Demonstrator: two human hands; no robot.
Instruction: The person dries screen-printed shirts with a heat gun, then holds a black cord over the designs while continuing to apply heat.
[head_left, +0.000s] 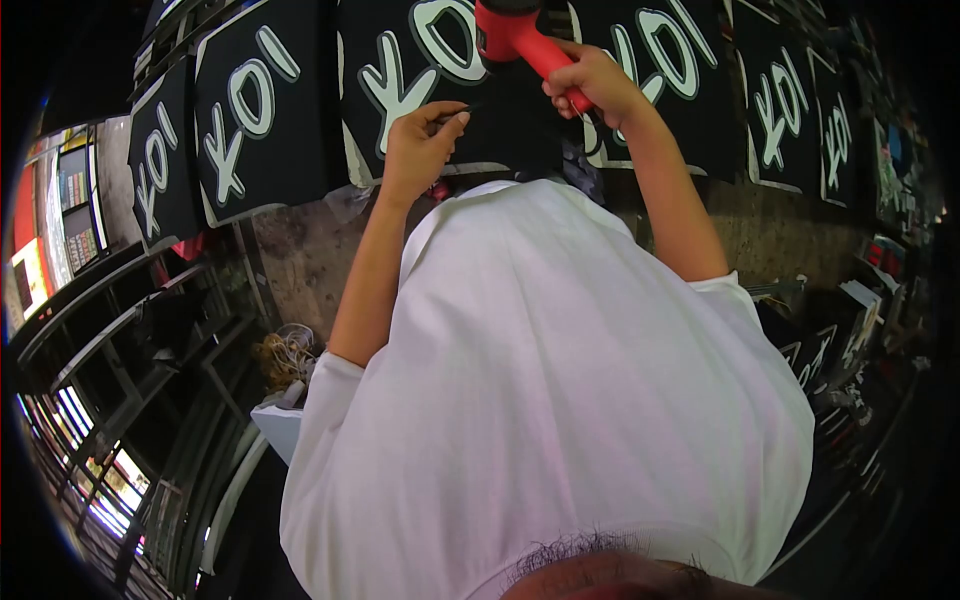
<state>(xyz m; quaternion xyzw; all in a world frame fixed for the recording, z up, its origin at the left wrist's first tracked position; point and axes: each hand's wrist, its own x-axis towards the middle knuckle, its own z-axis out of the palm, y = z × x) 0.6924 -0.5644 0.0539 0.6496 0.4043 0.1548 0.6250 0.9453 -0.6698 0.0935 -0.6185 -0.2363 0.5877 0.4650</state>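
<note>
My right hand (597, 85) is wrapped round the handle of a red hair dryer (525, 42); its dark head reaches the top edge of the view. Below the dryer lies a black printed panel (510, 128) with large white, grey-outlined letters. Over the left part of this panel, my left hand (425, 150) is closed in a pinch, thumb against the fingers. Something thin and dark shows at those fingertips, too small to make out. A cord hangs below the dryer's handle.
More black panels with the same white lettering lie in a row to the left (290, 130) and right (770, 120). Metal racks (120, 370) stand at the lower left, beside a bundle of cord (288, 350). Boxes and papers (860, 300) are at the right.
</note>
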